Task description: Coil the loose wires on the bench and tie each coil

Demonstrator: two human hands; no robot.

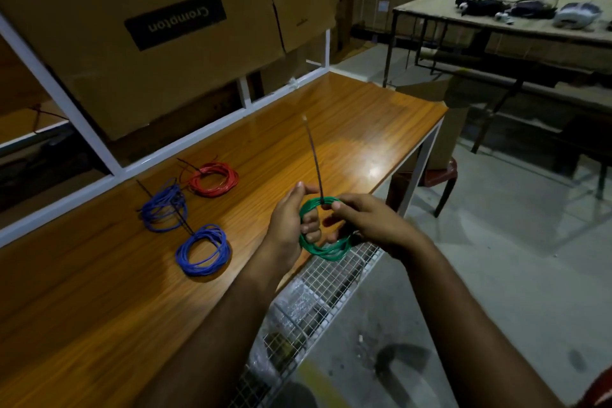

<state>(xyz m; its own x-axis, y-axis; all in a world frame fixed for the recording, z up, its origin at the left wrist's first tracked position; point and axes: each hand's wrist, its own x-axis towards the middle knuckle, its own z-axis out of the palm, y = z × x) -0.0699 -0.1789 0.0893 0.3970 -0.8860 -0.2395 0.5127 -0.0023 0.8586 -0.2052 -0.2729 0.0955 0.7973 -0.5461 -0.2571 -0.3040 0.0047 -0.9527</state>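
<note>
I hold a green wire coil above the front edge of the wooden bench. My left hand grips its left side, fingers through the loop. My right hand pinches the top of the coil where a dark cable tie stands upright from it. On the bench lie a red coil, a loose blue coil and a rounder blue coil, each with a dark tie tail sticking out.
Large cardboard boxes lean behind a white metal frame at the bench's back. A wire mesh shelf hangs below the front edge. A second table with gear stands far right, a red stool beside the bench.
</note>
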